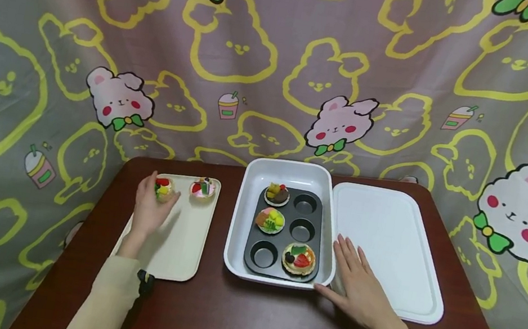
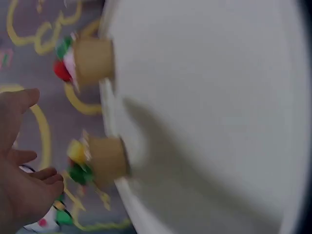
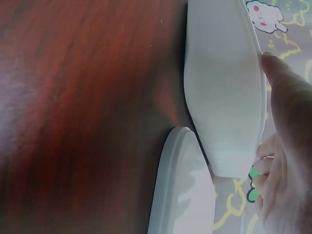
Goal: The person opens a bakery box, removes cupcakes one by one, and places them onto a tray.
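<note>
Closest up is a glossy dark red-brown worktop [image 1: 240, 320]. The right hand [image 1: 358, 289] has its fingers straight and loosely spread, thumb touching the rim of a deep white rectangular tub [image 1: 233, 234]. Just right of that tub lies a flat white rectangular tray [image 1: 390, 246]. Inside the tub there's a dark grey six-cup muffin tin [image 1: 279, 241], with a round red-topped tart [image 1: 298, 259] near right and two more tarts down its left side, middle and far. Over left is a shallow cream rectangular tray [image 1: 181, 237]. The left hand [image 1: 149, 213] is at its far left part, thumb and fingers wide apart, not closed on the round tan-sided tart with red, yellow and green topping [image 1: 164, 189] that's standing there. Right of it stands a pink, red and green-topped tart [image 1: 202, 189]. Behind everything hangs a greyish cartoon-print fabric curtain [image 1: 276, 81].
</note>
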{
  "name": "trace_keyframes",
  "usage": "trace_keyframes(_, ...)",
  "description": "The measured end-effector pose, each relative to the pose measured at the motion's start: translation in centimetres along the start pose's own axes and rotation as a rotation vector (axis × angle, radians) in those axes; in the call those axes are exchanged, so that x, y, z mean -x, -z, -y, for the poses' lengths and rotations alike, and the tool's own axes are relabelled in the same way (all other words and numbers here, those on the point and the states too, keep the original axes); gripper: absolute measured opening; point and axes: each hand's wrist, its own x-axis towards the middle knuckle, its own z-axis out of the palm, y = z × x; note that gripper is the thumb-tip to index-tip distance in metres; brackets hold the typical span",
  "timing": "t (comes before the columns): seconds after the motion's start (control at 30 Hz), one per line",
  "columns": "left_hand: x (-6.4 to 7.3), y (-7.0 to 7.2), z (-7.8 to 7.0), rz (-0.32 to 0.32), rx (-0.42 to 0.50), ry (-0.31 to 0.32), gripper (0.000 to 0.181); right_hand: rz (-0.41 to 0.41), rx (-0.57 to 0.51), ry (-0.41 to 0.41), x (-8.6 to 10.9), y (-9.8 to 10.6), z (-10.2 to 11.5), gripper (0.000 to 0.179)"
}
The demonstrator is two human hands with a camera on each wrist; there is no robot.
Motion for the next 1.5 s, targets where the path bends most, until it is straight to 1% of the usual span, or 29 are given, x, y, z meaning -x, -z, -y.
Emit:
trace_keyframes(0.07, 0.4, -0.4, -1.3, 0.015, -0.009, -0.084, 0.085, -0.030, 0.018, 0.011, 0.4, 0.0, 0.0, 0.108)
trace_keyframes(0.2, 1.6, -1.6, -4.0, 0.098, -0.023, -0.213, 0.077, -0.086, 0.024, 0.033, 0.9, -0.3, -0.1, 0.102)
trace_keyframes(0.4, 4.1, -3.9, -8.5, 0.256, -0.042, -0.365, 0.069, -0.108, 0.016, 0.040, 1.3, -1.0, 0.1, 0.102)
trace_keyframes(0.53, 5.8, -5.5, -11.2, 0.383, -0.075, -0.460, 0.068, -0.114, 0.014, 0.056, 1.4, -1.1, 0.3, 0.099)
trace_keyframes(0.63, 7.0, -6.8, -12.9, 0.482, -0.091, -0.531, 0.069, -0.118, 0.013, 0.063, 1.5, -1.1, 0.4, 0.096)
trace_keyframes(0.7, 7.6, -7.8, -13.8, 0.541, -0.095, -0.581, 0.069, -0.116, 0.014, 0.062, 1.5, -1.0, 0.5, 0.095)
trace_keyframes(0.83, 8.2, -9.9, -15.0, 0.624, -0.117, -0.700, 0.070, -0.104, 0.008, 0.051, 1.5, -0.9, 0.8, 0.093)
trace_keyframes(0.93, 8.3, -11.1, -15.9, 0.647, -0.172, -0.792, 0.071, -0.096, 0.000, 0.044, 1.5, -1.0, 0.9, 0.093)
trace_keyframes(1.03, 8.5, -11.6, -16.9, 0.663, -0.207, -0.852, 0.073, -0.090, -0.003, 0.040, 1.6, -1.1, 0.9, 0.092)
trace_keyframes(1.1, 8.6, -11.8, -17.6, 0.674, -0.210, -0.873, 0.073, -0.089, 0.000, 0.036, 1.7, -1.1, 0.8, 0.092)
trace_keyframes(1.13, 8.7, -12.0, -17.8, 0.687, -0.205, -0.872, 0.073, -0.089, 0.001, 0.035, 1.7, -1.1, 0.8, 0.092)
trace_keyframes(1.27, 8.9, -12.4, -18.2, 0.740, -0.178, -0.836, 0.074, -0.084, -0.004, 0.028, 1.7, -1.2, 0.8, 0.092)
trace_keyframes(1.37, 9.0, -12.8, -17.9, 0.770, -0.181, -0.810, 0.078, -0.067, -0.012, 0.018, 1.7, -1.2, 0.8, 0.093)
trace_keyframes(1.5, 9.2, -13.4, -17.2, 0.788, -0.197, -0.788, 0.084, -0.041, -0.022, 0.001, 1.6, -1.1, 0.8, 0.094)
